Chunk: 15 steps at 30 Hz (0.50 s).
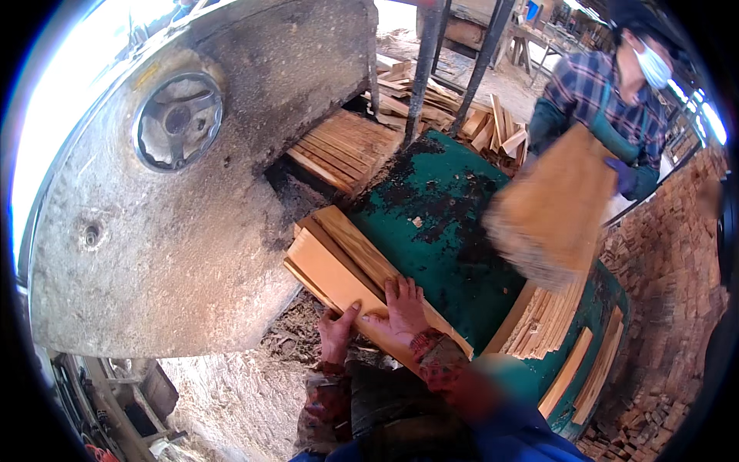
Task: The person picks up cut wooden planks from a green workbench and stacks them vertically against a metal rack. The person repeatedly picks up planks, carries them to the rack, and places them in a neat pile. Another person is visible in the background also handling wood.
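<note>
A small bundle of long wooden boards (339, 273) lies slantwise at the near left edge of the green table (431, 185). My left hand (336, 333) grips the bundle's near edge, its thumb on the top face. Over the same boards rests my right hand (402, 312), its fingers bent across the far board and its thumb pointing toward my left hand. The undersides of the boards are hidden. Beyond them, more boards (346, 150) sit side by side in the opening of a large dusty metal machine (231, 231).
A handwheel (178, 121) is on the machine. At right a masked co-worker (608, 100) in gloves holds a blurred stack of boards (554, 204) over the table. Board stacks (550, 319) and loose strips (566, 369) lie at the table's right. Scrap wood (493, 127) is piled behind metal posts (423, 69).
</note>
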Each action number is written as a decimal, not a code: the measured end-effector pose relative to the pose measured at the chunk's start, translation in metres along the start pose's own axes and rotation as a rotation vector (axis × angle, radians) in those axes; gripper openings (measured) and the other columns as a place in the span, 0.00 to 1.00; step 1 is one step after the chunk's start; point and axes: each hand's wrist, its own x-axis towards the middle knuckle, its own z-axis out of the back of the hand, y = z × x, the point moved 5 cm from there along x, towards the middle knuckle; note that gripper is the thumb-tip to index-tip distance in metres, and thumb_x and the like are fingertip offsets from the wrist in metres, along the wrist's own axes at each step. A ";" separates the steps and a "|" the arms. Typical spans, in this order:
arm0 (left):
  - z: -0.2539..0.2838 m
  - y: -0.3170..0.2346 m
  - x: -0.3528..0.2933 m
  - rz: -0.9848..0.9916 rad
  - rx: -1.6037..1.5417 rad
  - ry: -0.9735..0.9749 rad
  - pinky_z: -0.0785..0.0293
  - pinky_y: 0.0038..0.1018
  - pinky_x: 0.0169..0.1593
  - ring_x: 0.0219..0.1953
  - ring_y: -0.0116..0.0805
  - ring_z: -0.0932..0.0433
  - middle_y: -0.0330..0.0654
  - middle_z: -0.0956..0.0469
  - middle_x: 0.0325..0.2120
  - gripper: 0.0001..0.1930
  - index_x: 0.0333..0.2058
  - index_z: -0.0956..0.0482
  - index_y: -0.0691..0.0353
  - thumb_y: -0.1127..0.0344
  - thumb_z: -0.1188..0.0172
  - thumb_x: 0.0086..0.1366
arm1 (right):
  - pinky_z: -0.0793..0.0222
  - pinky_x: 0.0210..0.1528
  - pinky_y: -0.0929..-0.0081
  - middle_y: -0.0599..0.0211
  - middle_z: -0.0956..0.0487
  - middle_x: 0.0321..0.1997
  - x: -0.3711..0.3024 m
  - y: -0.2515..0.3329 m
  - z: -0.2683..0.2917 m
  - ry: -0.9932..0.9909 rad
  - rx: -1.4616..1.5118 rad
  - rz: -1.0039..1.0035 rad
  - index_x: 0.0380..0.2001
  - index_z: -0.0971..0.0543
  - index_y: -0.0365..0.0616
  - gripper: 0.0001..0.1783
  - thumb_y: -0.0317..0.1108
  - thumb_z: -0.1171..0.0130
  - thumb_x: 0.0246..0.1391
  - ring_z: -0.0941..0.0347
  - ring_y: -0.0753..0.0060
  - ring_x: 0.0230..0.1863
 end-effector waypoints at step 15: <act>0.006 0.003 0.012 0.046 -0.099 0.097 0.22 0.28 0.44 0.39 0.33 0.19 0.48 0.18 0.39 0.27 0.45 0.23 0.73 0.59 0.25 0.53 | 0.46 0.64 0.47 0.42 0.39 0.63 0.006 0.002 0.016 0.053 0.066 0.070 0.60 0.36 0.35 0.48 0.58 0.34 0.45 0.44 0.39 0.65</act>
